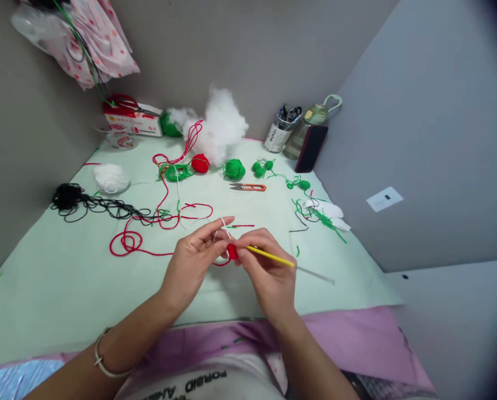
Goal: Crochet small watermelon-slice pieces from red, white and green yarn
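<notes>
A small red crochet piece (232,251) sits pinched between my two hands over the near middle of the table. My left hand (196,250) grips its left side, with white yarn (224,223) looped over the raised index finger. In my right hand (269,266) is a crochet hook (273,255) with a yellow handle, its metal shaft pointing out to the right. The hook's working tip is hidden by my fingers at the red piece. Red yarn (148,253) trails from the piece to the left in loose loops.
Behind my hands lie orange thread snips (248,188), a red yarn ball (200,163), a green yarn ball (234,169) and white stuffing (221,125). Tangled black yarn (106,205) and a white ball (111,178) lie left. A phone (311,149) leans by a bottle (300,136) at right.
</notes>
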Tool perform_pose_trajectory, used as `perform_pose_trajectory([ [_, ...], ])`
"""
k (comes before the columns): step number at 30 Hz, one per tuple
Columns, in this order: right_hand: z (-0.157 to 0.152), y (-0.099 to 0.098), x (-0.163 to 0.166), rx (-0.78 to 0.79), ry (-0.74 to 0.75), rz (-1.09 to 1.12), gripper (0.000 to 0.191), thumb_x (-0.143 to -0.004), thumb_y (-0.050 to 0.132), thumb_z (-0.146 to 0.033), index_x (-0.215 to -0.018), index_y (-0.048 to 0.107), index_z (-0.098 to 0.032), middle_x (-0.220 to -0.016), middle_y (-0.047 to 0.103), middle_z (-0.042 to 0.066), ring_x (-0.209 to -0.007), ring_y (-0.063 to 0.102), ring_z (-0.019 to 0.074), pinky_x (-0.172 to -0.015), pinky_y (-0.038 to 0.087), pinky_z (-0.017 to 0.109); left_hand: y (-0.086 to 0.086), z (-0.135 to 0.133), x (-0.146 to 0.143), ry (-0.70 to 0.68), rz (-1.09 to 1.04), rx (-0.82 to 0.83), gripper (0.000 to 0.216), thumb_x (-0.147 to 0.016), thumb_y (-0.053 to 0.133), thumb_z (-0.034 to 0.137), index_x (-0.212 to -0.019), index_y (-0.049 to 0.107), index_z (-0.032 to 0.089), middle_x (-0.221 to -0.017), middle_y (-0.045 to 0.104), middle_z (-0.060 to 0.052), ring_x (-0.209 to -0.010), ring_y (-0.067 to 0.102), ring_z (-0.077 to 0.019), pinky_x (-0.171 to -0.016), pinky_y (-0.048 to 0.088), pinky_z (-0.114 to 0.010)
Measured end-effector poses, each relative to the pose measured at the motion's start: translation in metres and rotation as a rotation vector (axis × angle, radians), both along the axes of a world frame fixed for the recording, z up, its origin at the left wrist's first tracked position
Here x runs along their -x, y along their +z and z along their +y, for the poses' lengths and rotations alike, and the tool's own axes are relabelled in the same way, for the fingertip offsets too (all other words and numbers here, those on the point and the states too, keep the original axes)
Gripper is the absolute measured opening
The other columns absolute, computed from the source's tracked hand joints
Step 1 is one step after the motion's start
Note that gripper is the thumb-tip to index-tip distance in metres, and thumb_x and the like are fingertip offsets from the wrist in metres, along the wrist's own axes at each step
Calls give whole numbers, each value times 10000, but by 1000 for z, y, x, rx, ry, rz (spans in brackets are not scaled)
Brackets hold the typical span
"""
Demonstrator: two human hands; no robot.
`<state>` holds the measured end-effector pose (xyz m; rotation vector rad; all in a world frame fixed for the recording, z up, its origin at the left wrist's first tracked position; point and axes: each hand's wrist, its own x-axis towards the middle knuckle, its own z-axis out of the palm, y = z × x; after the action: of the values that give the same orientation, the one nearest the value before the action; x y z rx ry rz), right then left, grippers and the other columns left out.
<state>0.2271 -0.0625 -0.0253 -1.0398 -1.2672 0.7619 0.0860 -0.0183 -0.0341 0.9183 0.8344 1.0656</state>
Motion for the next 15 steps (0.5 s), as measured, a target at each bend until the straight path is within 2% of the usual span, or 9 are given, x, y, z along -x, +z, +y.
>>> perform_pose_trajectory([
  [3, -5, -8, 4, -202, -180, -380, 289, -951, 621, -62, -1099, 760, -267, -938, 686, 40, -848, 679, 155, -740, 579, 291, 0, -8, -3, 8, -67, 35, 409, -819, 860, 253, -1224, 803, 266, -848, 711, 27, -814, 639, -107, -789, 527, -212],
  [7, -12, -24, 1, -437, -375, -684, 449, -945, 622, -50, -1314, 709, -292, -998, 679, 63, -851, 679, 173, -714, 588, 303, 10, -17, 0, -35, -65, 70, 423, -869, 833, 283, -1287, 772, 294, -921, 745, 15, -862, 659, -116, -830, 536, -219],
  [9, -14, -28, -3, -522, -392, -732, 508, -949, 627, -71, -1398, 667, -305, -1021, 684, 74, -885, 686, 196, -720, 596, 324, 17, -20, 4, -105, -60, 54, 395, -921, 786, 308, -1314, 759, 325, -982, 760, 2, -918, 672, -129, -861, 536, -225],
  [11, -16, -27, -4, -541, -400, -718, 535, -954, 631, -82, -1427, 647, -331, -1022, 679, 72, -900, 687, 209, -726, 601, 341, 22, -21, 7, -177, -93, 47, 385, -932, 775, 318, -1315, 757, 358, -1005, 765, 2, -937, 679, -134, -864, 540, -227],
  [15, -15, -17, 3, -511, -427, -574, 498, -929, 656, -38, -1309, 719, -353, -960, 651, 39, -828, 666, 181, -676, 587, 329, 24, -18, 9, -216, -148, 77, 399, -867, 843, 271, -1249, 791, 376, -931, 752, 19, -874, 664, -116, -829, 538, -217],
])
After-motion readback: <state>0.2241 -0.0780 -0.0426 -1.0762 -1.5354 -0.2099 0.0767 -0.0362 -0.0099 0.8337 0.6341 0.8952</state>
